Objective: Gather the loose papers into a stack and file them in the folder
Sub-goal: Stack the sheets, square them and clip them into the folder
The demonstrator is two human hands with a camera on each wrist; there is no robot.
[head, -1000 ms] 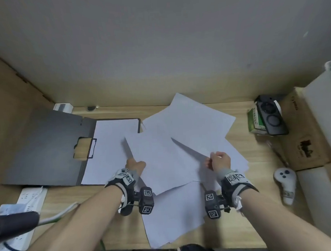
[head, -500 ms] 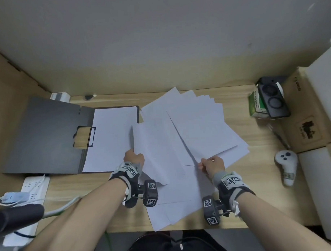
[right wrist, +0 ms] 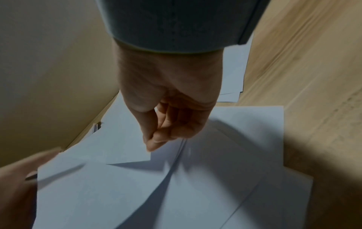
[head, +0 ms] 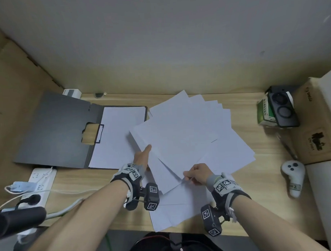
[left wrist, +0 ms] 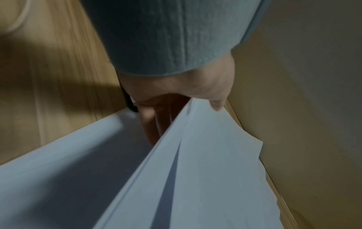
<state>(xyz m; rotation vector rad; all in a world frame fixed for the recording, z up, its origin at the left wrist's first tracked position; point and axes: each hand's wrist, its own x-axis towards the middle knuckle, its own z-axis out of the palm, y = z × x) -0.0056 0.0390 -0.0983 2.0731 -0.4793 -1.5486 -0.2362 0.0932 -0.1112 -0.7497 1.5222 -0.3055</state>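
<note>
Worktop (head: 257, 197) of light wood against a plain wall, boxes at right. Open folder (head: 54, 129) lies flat, left of both grips, one sheet already in it. Loose papers (head: 184, 143) fanned unevenly, long axes running away from the person and skewed, more sheets flat under them. Left hand (head: 142, 157) grasps the fan's left edge, thumb on top, nearer the folder. Right hand (head: 197, 174) pinches a near corner. Next call: square edges, then shift left.

left hand (head: 142, 158) fingers: hidden beneath the papers (head: 182, 136)
power strip (head: 38, 186): cut off at nine o'clock
box label (head: 318, 141): unreadable
</note>
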